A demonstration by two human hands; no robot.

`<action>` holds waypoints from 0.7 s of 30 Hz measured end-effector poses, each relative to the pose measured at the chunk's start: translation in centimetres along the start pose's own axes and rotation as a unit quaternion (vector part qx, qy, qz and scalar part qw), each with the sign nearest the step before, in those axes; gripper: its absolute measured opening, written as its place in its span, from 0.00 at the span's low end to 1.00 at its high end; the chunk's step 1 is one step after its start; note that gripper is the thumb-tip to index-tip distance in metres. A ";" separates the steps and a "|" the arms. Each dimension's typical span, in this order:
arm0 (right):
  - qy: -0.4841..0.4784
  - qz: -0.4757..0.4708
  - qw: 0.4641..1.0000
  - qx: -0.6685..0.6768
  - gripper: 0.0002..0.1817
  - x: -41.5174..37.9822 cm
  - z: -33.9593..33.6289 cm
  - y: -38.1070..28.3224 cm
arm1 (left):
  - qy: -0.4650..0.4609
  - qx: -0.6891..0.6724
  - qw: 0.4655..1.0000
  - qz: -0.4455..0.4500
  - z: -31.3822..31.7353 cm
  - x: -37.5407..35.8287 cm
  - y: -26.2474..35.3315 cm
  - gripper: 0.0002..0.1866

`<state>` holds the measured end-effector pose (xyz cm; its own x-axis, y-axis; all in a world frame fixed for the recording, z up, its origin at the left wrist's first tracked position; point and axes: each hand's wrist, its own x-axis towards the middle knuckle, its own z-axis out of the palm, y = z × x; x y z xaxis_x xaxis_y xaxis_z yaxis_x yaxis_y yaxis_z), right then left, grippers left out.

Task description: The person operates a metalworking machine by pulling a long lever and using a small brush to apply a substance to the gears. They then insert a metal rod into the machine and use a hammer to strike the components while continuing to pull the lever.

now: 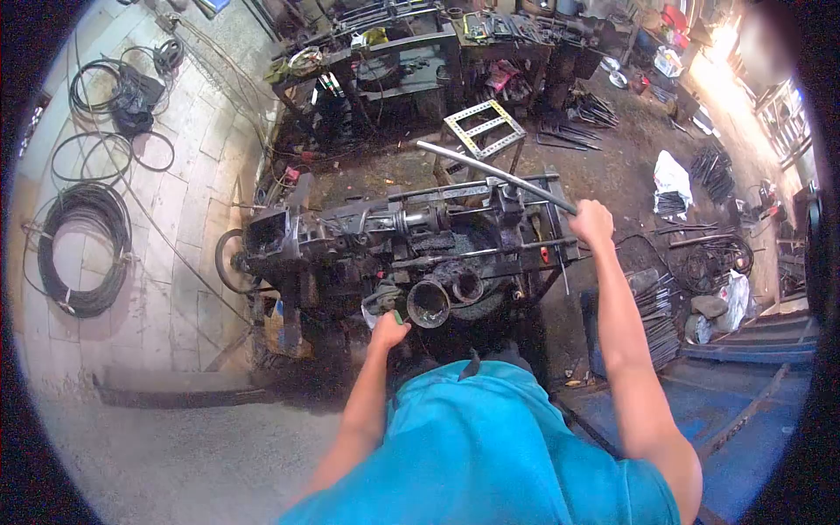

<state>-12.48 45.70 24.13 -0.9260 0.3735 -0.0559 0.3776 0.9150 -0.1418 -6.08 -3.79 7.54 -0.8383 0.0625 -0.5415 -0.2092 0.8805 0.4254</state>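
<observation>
A long grey metal rod (499,174) slants over the right part of a dark, greasy machine (376,232). My right hand (593,223) is closed round its lower right end, and its far end points up and left. At the machine's front, my left hand (389,332) is closed beside a round metal cup (429,304). A bit of green (398,317) shows at its fingers; what it belongs to is hidden. A second, smaller cup (466,286) sits just right of the first. An orange-handled tool (544,254) lies at the machine's right end.
Beyond the machine stands a slotted metal frame (486,129) on supports. A workbench (420,44) with tools runs along the back. Wire coils (83,249) lie on the left. Bundled rods (643,315) and a white sack (672,184) are on the right.
</observation>
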 end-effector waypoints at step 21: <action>0.070 0.056 0.994 -0.066 0.18 0.2 1.6 -1.2 | 0.127 -0.062 0.990 0.017 1.2 -1.1 0.2 0.19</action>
<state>-13.07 44.45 22.75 -0.8723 0.4831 0.0748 0.4837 0.8752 -0.0118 -4.58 -3.14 7.29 -0.9421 -0.0438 -0.3326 -0.2267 0.8139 0.5349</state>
